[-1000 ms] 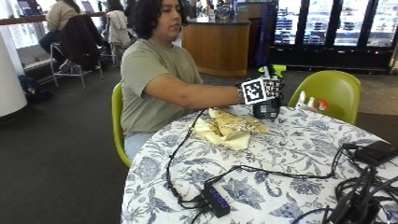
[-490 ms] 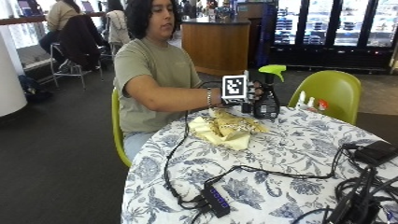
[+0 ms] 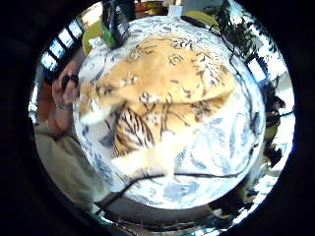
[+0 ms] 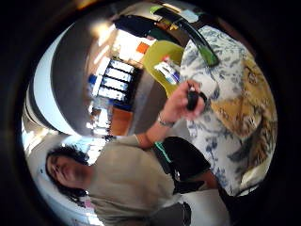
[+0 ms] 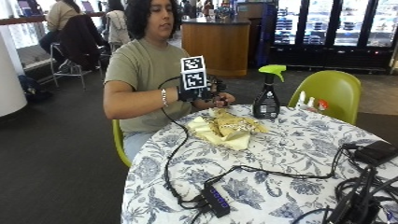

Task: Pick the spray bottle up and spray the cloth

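The spray bottle (image 5: 267, 97), dark with a green trigger head, stands upright on the flowered tablecloth (image 5: 298, 154) just beyond the cloth. The yellow, tiger-print cloth (image 5: 227, 128) lies crumpled near the table edge in front of the person. My gloved right hand (image 5: 200, 92) hovers above the near edge, left of the bottle and apart from it, holding nothing. The little finger side palm view looks down on the cloth (image 3: 167, 93), with the bottle (image 3: 115, 22) beside it. The bare left hand (image 4: 181, 103) holds a small black thing by the table edge.
A green chair (image 5: 332, 91) stands behind the table with small white bottles (image 5: 309, 102) in front of it. Black cables run across the tablecloth to a hub (image 5: 214, 200) near the front, and more cables and a black box (image 5: 376, 151) lie at the right.
My right hand was at the spray bottle a second ago; it has drawn back toward the person, away from the bottle. The bottle stays upright on the table.
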Demonstrator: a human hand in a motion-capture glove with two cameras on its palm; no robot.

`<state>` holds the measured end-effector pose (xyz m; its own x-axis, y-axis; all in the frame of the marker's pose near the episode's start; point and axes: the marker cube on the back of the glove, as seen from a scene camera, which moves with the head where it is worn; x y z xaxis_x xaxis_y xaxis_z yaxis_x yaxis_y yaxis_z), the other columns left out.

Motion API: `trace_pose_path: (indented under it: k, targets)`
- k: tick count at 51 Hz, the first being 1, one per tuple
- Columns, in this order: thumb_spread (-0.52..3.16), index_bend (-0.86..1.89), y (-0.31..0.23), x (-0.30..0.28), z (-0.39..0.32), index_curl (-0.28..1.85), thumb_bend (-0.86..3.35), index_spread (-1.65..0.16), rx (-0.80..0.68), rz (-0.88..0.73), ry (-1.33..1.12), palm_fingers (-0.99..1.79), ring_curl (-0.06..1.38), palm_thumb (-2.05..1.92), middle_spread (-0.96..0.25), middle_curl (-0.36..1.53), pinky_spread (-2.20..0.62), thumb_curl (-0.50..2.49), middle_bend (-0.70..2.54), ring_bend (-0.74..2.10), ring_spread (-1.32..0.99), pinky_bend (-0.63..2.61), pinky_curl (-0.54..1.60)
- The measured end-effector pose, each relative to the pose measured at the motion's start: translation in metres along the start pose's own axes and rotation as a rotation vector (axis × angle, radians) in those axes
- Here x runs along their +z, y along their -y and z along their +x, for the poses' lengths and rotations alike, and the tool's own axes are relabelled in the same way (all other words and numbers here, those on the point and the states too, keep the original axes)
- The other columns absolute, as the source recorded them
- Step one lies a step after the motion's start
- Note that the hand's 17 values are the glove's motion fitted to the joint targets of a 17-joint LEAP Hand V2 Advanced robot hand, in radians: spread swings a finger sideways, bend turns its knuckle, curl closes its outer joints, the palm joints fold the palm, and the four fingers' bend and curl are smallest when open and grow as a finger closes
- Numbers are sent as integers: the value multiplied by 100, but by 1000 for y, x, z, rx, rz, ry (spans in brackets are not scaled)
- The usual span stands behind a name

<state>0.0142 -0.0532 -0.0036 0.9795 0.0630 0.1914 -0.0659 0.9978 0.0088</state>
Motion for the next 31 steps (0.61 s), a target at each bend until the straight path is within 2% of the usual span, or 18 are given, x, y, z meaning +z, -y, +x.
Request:
trace_pose_path:
  k: [12, 31]
  targets:
    - [101, 17, -44, 6, -6, 33, -3, -42, -47, -20, -106, 20, 31, 53, -10, 36, 12, 39, 20, 25, -16, 17, 30]
    - [101, 19, -51, 11, -5, 34, -3, -42, -45, -14, -150, 21, 30, 53, -11, 35, 9, 36, 20, 24, -17, 16, 27]
